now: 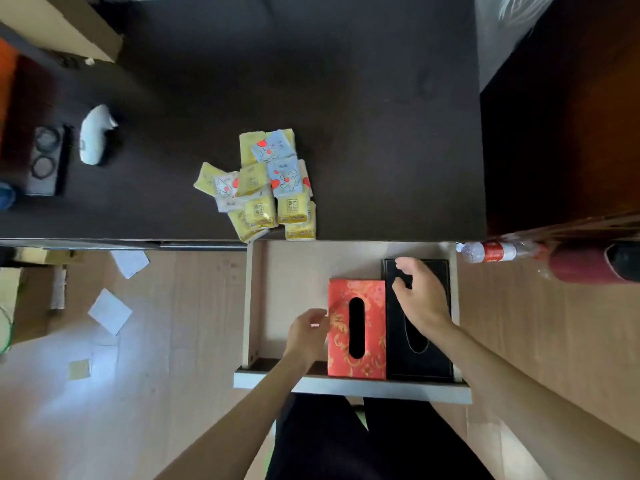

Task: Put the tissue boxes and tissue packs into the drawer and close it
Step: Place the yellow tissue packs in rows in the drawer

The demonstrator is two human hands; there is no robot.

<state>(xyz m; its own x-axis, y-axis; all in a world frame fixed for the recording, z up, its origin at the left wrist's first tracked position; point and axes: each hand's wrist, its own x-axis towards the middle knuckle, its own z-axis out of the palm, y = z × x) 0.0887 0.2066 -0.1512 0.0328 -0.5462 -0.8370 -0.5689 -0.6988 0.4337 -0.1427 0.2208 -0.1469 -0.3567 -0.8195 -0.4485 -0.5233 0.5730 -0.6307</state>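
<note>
The drawer (294, 271) stands pulled out under the dark desk. Inside it, on the right, a red-and-gold tissue box (372, 323) lies beside a black tissue box (433, 362) against the right wall. My left hand (306, 336) touches the red box's left edge, fingers loosely curled, gripping nothing. My right hand (420, 296) hovers over the black box with fingers spread and empty. A heap of several yellow and blue-white tissue packs (266, 187) lies on the desk near its front edge, just above the drawer.
On the desk's left sit a white object (95, 135) and a dark tray with two rings (46, 161). A plastic bottle (491, 251) lies right of the drawer. Paper scraps (110, 311) litter the wooden floor. My dark-clothed legs are below the drawer front (349, 385).
</note>
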